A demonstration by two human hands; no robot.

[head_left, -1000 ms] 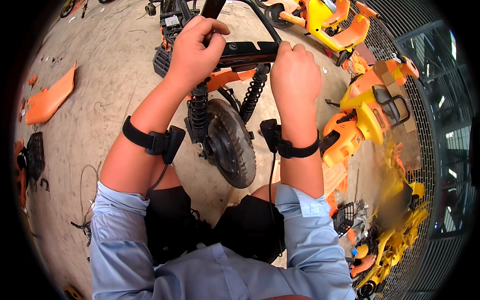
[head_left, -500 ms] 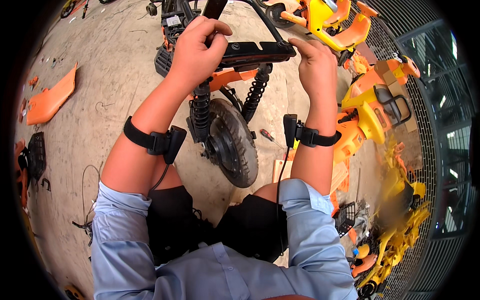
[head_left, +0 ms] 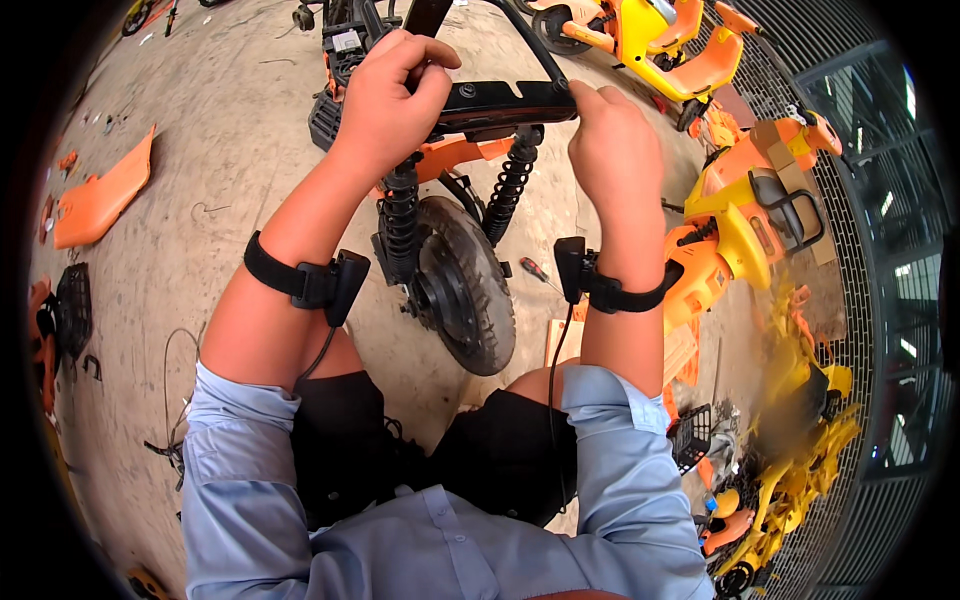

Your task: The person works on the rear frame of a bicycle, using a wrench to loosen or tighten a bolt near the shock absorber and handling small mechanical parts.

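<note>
My left hand [head_left: 395, 105] is curled at the left part of a black metal bracket [head_left: 500, 100] on a partly stripped two-wheeled scooter; what its bent fingers hold is hidden. My right hand [head_left: 610, 150] is at the bracket's right end, fingers curled, their grip unclear. Below the bracket are two black spring shock absorbers [head_left: 518, 175], an orange panel [head_left: 455, 150] and a worn black tire [head_left: 485, 320]. A red-and-black screwdriver [head_left: 532, 268] lies on the floor right of the tire.
An orange body panel [head_left: 100, 200] and black parts [head_left: 70, 305] lie left on the concrete floor [head_left: 200, 150]. Yellow-and-orange scooters [head_left: 735, 250] stand right, beside heaped yellow parts [head_left: 780, 470], a black crate [head_left: 692, 435] and a lattice-like wall [head_left: 910, 300].
My right hand moved rightward off the bracket's end, then slightly back toward it, and sits farther right than at first, exposing the screwdriver. My left hand stays nearly still.
</note>
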